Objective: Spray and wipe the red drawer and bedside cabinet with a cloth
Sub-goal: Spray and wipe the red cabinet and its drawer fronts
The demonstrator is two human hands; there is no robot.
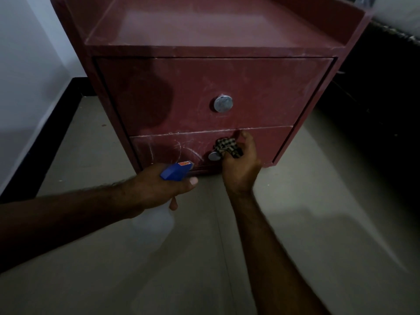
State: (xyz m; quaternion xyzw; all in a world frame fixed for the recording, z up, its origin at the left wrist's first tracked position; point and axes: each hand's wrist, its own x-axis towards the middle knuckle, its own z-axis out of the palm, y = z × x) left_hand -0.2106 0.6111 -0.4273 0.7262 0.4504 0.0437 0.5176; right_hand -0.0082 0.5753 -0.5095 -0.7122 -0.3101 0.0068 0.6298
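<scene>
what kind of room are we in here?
Probably a bedroom: a red bedside cabinet stands on a pale tiled floor, by a white wall with dark skirting, beside what may be a bed edge.

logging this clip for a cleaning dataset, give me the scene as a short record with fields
cabinet: red bedside cabinet on pale floor
left: left hand grips blue-headed spray bottle, nozzle toward lower drawer
right: right hand holds bunched checked cloth against lower drawer, beside lower knob
upper drawer: closed, round metal upper knob, darker patch at left
marks: white smears left of lower knob
</scene>
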